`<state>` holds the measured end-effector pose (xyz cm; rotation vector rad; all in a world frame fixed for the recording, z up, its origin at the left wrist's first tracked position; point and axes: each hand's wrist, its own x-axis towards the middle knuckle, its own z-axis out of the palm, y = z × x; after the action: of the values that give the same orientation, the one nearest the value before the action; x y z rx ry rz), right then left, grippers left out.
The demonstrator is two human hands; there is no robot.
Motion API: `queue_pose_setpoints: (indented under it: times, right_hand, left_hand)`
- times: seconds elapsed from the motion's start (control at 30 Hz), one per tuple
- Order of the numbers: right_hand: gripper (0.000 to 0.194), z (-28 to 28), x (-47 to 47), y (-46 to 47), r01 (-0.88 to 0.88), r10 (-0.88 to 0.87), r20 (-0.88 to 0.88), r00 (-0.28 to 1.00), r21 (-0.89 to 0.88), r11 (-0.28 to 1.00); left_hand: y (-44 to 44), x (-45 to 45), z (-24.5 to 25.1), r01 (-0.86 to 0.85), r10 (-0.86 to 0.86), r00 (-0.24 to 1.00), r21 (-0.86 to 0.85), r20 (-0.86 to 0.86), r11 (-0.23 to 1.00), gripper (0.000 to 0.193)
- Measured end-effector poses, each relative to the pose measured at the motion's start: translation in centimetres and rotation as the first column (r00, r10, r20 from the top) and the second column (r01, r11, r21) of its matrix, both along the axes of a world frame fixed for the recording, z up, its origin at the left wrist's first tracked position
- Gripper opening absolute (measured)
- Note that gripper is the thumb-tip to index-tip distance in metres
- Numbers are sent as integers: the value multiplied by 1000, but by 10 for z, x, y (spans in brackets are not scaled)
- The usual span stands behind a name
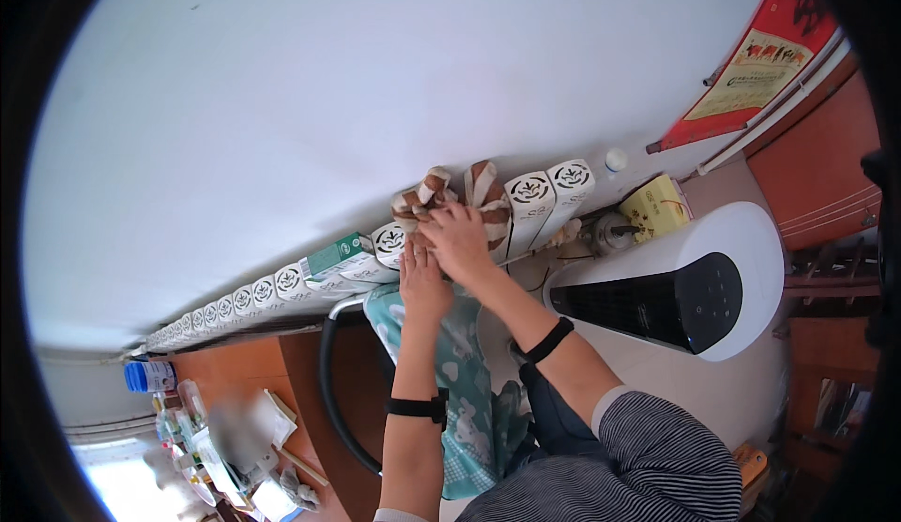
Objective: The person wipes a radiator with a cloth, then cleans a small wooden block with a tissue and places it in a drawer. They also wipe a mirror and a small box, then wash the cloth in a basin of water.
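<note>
A brown-and-white cloth [486,194] lies bunched over the top of a white radiator [529,201] against the wall. My right hand [459,240] rests on the cloth, its fingers spread and curved over the folds. Just below and to the left, my left hand [426,286] reaches up with its fingertips at the lower edge of the cloth, beside a radiator section. Whether those fingers pinch any fabric is hidden. A green-and-white carton [338,258] lies on the radiator left of my hands.
A teal patterned cover [461,381] drapes over a chair with a black curved armrest [331,381]. To the right stands a white-and-black floor unit [669,289]. Beyond the hands are a metal kettle [614,232] and a yellow box [654,206]. A cluttered wooden desk [232,360] is at left.
</note>
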<state>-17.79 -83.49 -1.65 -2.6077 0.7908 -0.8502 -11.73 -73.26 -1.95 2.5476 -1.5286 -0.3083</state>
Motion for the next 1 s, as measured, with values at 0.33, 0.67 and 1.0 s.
queue_pose_setpoints:
  times: [0.33, 0.67, 1.0]
  right_hand:
    - [41, 2, -108, -100, 589, -590, -209, 780, -74, 805]
    - [46, -4, -7, 8, 100, -101, -67, 993, -16, 995]
    - [62, 13, 4, 22, -229, 244, -155, 957, 109, 967]
  left_hand:
    - [0, 3, -5, -1, 1, 1000, -28, -2, 1000, 77]
    - [42, 40, 37, 38, -44, 999, -475, -3, 879, 62]
    - [75, 156, 51, -127, 133, 990, -122, 45, 984, 71]
